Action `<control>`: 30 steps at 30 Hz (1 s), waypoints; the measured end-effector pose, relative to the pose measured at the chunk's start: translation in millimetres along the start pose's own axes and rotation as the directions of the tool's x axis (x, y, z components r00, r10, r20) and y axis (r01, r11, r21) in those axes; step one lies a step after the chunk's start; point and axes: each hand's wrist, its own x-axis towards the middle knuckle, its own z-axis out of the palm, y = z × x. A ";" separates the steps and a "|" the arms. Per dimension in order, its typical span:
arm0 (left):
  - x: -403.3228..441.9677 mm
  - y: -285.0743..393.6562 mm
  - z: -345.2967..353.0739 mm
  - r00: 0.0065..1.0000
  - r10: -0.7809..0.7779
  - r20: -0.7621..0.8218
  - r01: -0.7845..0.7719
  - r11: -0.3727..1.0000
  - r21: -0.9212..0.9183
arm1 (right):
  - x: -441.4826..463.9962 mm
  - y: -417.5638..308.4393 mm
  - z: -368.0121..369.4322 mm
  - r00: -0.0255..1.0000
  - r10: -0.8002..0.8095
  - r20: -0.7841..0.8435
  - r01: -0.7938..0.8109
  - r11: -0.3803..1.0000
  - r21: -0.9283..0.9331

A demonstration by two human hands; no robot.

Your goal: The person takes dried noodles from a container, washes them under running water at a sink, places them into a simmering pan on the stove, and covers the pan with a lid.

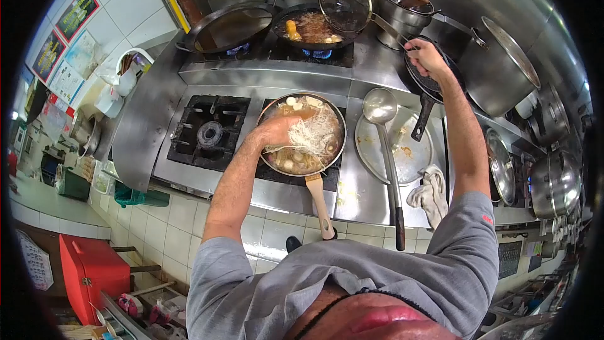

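A burner sits at the left, with a dark wok behind it over a blue flame. The left hand is at the pan, its fingertips hidden by noodles, so I cannot tell whether they are clamped. The noodles hang or lie over the pan's middle and right, among round white pieces. Behind, a second wok holds golden food, the strainer tilted at its right. The ladle lies across the tray. The right hand has its fingers wrapped round the strainer's handle above a skillet; a cloth lies nearer, a big pot further right
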 end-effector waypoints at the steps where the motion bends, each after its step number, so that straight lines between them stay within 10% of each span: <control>1: -1.3 1.7 -0.8 0.999 -0.033 -0.009 0.033 0.999 0.017 | 2.8 4.4 -7.5 1.000 -0.028 0.013 0.029 0.997 -0.074; 30: 3.4 7.2 12.2 1.000 -0.027 -0.015 0.028 0.998 0.060 | 83.5 64.2 -41.5 0.896 0.053 0.441 -0.136 0.978 0.159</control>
